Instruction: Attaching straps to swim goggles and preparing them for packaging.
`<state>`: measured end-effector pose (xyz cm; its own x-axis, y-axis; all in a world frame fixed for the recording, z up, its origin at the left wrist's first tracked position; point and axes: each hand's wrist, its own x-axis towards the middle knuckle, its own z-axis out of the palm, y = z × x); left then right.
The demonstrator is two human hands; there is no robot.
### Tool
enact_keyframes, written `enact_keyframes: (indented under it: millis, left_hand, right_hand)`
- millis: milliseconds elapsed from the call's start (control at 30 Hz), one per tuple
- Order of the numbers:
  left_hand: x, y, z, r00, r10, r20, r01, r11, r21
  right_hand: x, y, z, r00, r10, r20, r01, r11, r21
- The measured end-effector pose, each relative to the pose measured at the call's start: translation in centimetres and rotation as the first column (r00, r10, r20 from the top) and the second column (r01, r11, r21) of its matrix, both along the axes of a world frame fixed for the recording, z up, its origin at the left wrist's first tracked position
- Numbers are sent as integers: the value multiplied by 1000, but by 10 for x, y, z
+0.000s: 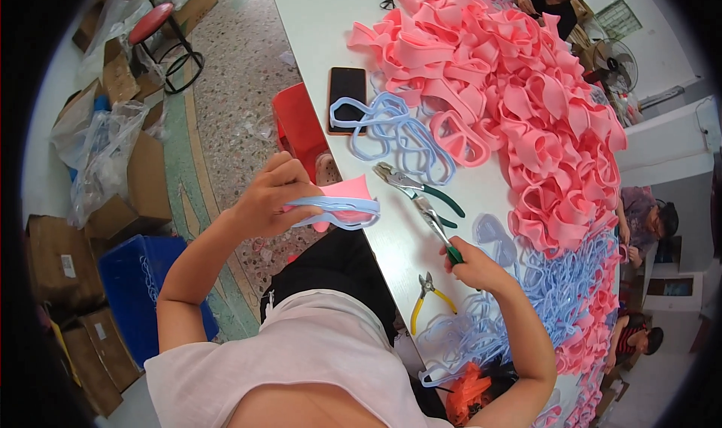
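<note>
Speckled floor [244, 59], red-seated stool [151, 22]

Left hand [277, 195]: bands [347, 204]; right [477, 266]: pliers [434, 220]

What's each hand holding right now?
Left hand: closed, holding a pink piece and light-blue band.
Right hand: closed, holding green-handled pliers.

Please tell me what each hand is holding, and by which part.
The left hand grips the pink and pale-blue piece by its left end; the right hand holds pliers by their green handle end.
</note>
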<state>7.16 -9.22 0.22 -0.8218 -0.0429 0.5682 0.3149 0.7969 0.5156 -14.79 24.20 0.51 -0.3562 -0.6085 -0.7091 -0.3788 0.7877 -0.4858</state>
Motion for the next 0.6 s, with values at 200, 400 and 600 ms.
enact_keyframes:
  millis: [200,400,600]
  left_hand:
    - [-15,9,7,993,-116,-11,116,993,11]
    - [-25,19,11,972,-233,-21,233,972,-12]
    - [-27,24,11,964,-264,-33,263,965,-8]
  right_hand:
    - [33,-28,72,877,108,-469,-288,899,-330]
    - [40,-47,79,402,179,-898,-573,814,-95]
    - [29,-52,88,311,241,-919,-633,774,-12]
